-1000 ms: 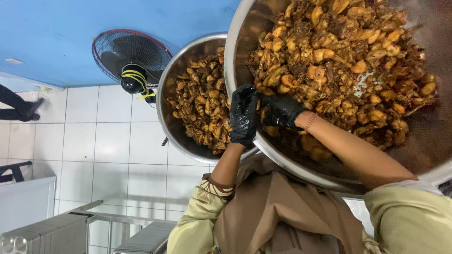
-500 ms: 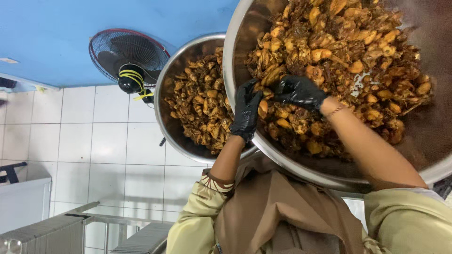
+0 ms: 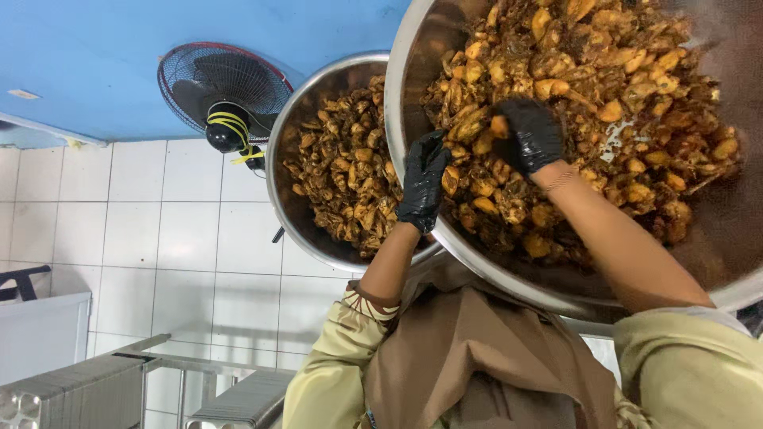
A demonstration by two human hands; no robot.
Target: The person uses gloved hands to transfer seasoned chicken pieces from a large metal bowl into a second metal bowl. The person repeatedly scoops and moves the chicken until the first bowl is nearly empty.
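Both black-gloved hands work the large round steel bowl [image 3: 413,111] of browned cooked meat pieces [image 3: 604,119]: right hand [image 3: 531,135] fingers pinching one piece mid-bowl, left hand [image 3: 423,183] spread flat at the near rim.

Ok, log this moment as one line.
left hand: black-gloved, on rim of large steel bowl | right hand: black-gloved, in browned cooked meat pieces

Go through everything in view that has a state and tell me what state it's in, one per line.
Big bowl: heaped with browned cooked pieces.
Second bowl: also full.
Left hand: black-gloved, resting on the big bowl's rim.
Right hand: black-gloved, gripping a piece in the food.
Fan: cannot tell if running.
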